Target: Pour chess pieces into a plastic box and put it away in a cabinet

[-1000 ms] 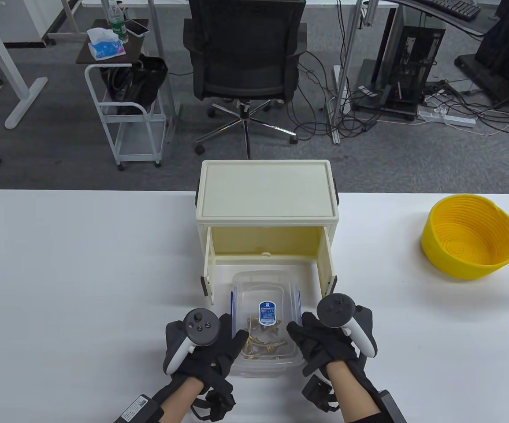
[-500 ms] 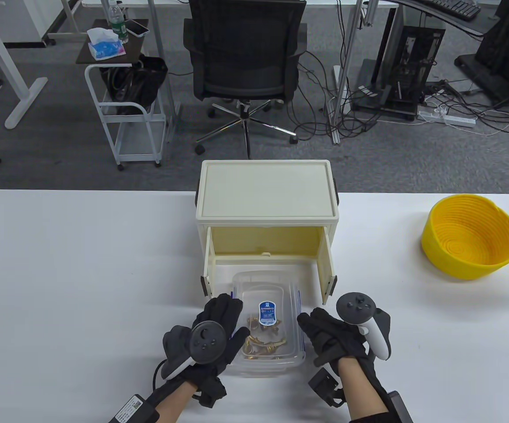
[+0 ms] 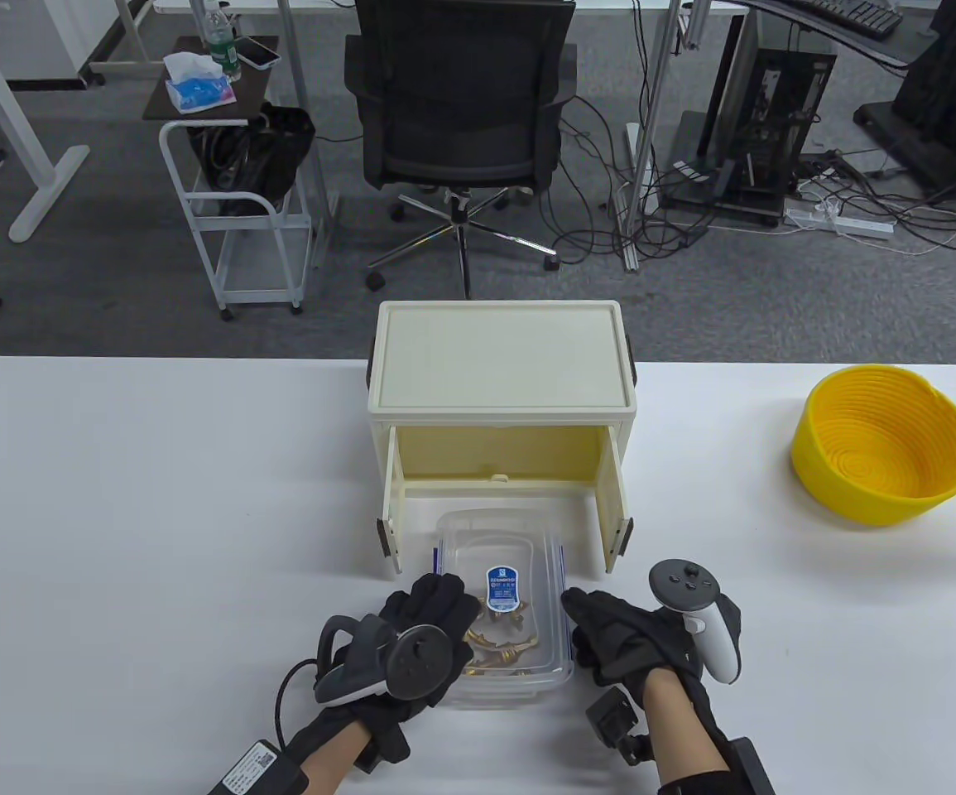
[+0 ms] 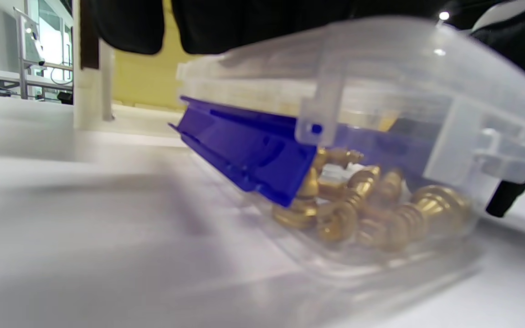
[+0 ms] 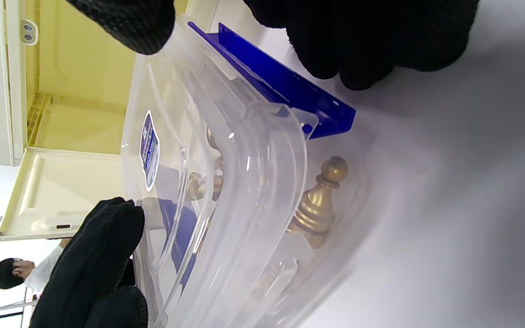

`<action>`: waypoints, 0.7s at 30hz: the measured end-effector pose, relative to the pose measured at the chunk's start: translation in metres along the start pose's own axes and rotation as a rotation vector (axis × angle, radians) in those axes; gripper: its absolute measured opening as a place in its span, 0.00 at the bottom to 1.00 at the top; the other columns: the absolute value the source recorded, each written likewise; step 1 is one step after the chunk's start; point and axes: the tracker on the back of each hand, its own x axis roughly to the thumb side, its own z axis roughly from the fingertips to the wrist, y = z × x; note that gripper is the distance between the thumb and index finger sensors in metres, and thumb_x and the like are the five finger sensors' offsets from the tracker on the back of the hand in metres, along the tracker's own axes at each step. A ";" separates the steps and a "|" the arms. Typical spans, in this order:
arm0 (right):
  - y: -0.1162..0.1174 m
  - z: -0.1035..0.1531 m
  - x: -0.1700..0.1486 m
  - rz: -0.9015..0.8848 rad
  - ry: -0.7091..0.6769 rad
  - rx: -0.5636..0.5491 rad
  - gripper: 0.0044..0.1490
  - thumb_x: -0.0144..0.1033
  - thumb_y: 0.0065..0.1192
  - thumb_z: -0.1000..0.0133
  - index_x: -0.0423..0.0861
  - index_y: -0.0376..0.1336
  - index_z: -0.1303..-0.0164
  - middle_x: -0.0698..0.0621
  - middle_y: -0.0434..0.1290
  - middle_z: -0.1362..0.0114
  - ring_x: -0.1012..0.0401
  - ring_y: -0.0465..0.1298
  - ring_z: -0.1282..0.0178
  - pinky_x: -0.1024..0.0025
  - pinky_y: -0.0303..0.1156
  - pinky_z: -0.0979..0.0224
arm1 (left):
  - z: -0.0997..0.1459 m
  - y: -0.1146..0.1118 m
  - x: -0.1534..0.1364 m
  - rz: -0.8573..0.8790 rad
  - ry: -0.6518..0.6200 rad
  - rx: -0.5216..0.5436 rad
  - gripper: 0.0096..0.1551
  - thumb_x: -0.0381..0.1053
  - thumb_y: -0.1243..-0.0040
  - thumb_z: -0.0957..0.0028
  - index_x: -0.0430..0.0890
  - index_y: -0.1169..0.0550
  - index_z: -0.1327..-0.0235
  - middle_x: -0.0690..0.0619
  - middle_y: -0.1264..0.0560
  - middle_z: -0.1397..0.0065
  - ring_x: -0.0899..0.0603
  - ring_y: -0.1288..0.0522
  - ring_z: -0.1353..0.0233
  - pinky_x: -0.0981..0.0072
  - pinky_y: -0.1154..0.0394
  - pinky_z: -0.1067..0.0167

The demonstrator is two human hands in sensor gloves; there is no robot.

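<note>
A clear plastic box (image 3: 501, 571) with its lid on lies on the white table (image 3: 155, 497), just in front of the open cream cabinet (image 3: 501, 364). Gold chess pieces (image 3: 502, 650) lie inside it; they show in the left wrist view (image 4: 367, 209), and a pawn in the right wrist view (image 5: 319, 200). My left hand (image 3: 424, 625) rests its fingers on the left part of the lid. My right hand (image 3: 602, 633) touches the box's right edge, its fingers (image 5: 358, 41) at the blue latch (image 5: 285, 91). The left blue latch (image 4: 253, 155) sticks out from the box.
Both cabinet doors (image 3: 614, 505) stand open on either side of the box. A yellow bowl (image 3: 887, 455) sits at the table's far right. An office chair (image 3: 461, 108) and a cart stand on the floor beyond the table.
My left hand has rolled over and slid its fingers onto the lid. My right hand has shifted slightly right and toward me. The box has stayed in place.
</note>
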 end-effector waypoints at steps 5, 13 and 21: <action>0.006 -0.008 -0.003 -0.015 0.013 0.044 0.59 0.61 0.49 0.31 0.21 0.42 0.17 0.26 0.64 0.27 0.35 0.72 0.37 0.44 0.74 0.37 | 0.000 0.000 0.001 -0.004 0.006 -0.010 0.32 0.57 0.55 0.38 0.49 0.38 0.21 0.44 0.45 0.12 0.33 0.44 0.15 0.33 0.39 0.24; 0.013 -0.016 -0.007 0.025 0.017 -0.004 0.64 0.67 0.51 0.35 0.22 0.44 0.18 0.33 0.65 0.30 0.41 0.73 0.44 0.55 0.76 0.43 | -0.002 0.000 0.001 -0.006 0.013 -0.018 0.32 0.57 0.55 0.38 0.48 0.38 0.21 0.44 0.45 0.12 0.32 0.44 0.15 0.33 0.39 0.24; 0.012 -0.018 -0.008 -0.001 0.036 0.002 0.66 0.70 0.54 0.37 0.24 0.46 0.18 0.34 0.66 0.31 0.43 0.73 0.45 0.56 0.76 0.44 | -0.002 0.001 0.001 -0.006 0.020 -0.024 0.33 0.57 0.56 0.38 0.48 0.39 0.20 0.44 0.46 0.12 0.32 0.45 0.15 0.33 0.40 0.24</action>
